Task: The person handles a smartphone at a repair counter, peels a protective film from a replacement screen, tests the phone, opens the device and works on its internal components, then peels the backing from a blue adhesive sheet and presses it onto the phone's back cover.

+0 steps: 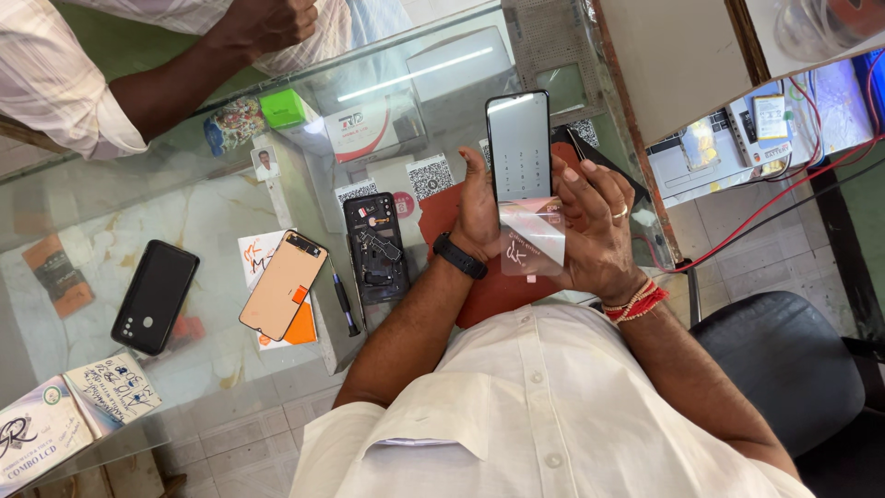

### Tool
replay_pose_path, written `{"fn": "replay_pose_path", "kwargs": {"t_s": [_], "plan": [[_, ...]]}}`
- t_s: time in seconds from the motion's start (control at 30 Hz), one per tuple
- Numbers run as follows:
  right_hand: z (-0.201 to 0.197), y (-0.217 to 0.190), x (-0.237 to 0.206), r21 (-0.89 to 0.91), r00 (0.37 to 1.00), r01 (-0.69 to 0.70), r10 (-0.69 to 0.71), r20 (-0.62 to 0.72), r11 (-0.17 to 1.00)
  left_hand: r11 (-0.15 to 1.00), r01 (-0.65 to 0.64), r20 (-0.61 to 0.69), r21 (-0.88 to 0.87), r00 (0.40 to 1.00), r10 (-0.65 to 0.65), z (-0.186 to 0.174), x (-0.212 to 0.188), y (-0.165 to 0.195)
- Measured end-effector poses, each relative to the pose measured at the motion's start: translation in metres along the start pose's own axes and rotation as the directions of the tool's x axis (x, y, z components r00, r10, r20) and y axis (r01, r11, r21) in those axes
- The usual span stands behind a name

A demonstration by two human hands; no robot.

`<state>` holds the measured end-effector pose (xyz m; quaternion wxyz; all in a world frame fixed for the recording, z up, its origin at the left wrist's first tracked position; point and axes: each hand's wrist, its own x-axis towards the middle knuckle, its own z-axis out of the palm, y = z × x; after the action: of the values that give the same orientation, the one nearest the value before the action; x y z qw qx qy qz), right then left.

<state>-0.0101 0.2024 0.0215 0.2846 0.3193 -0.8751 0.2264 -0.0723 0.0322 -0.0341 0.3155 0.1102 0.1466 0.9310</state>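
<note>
At a glass counter [184, 277], both my hands clamp a black smartphone [518, 148] above a red mat [489, 286]: left hand [477, 217] gripping its edge, right hand [595, 231] closed on the clear film [533, 244] peeling below. An opened phone body [376, 247] lies left of the mat.

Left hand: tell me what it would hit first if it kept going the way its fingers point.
The left hand points up the frame beside the phone it holds. Straight on, it would probably first reach the code card under the glass counter, then the far edge; depth is unclear.
</note>
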Motion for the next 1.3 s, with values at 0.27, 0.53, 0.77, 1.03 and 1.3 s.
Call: {"fn": "replay_pose_path", "kwargs": {"t_s": [0.27,0.53,0.77,1.03,1.3], "plan": [[0.001,0.007,0.007,0.025,0.995,-0.096,0.096,-0.001,0.995,0.999,-0.025,-0.030,-0.028,0.999,0.024,-0.008,0.001,-0.008],[0.002,0.015,0.005,-0.033,0.999,-0.032,0.032,-0.014,0.999,0.999,0.010,-0.098,0.044,0.995,-0.005,-0.008,0.001,-0.008],[0.003,0.017,0.004,-0.068,0.999,-0.045,0.044,-0.008,0.997,1.000,-0.011,0.017,0.021,1.000,0.011,-0.010,0.000,-0.011],[-0.001,0.018,-0.001,-0.067,0.996,-0.080,0.078,-0.039,0.995,1.000,0.021,-0.006,0.002,1.000,-0.021,-0.010,-0.001,-0.010],[-0.006,0.016,-0.009,-0.052,0.993,-0.109,0.106,-0.054,0.993,0.999,-0.025,0.033,0.042,0.999,0.024,-0.008,-0.003,-0.008]]}}
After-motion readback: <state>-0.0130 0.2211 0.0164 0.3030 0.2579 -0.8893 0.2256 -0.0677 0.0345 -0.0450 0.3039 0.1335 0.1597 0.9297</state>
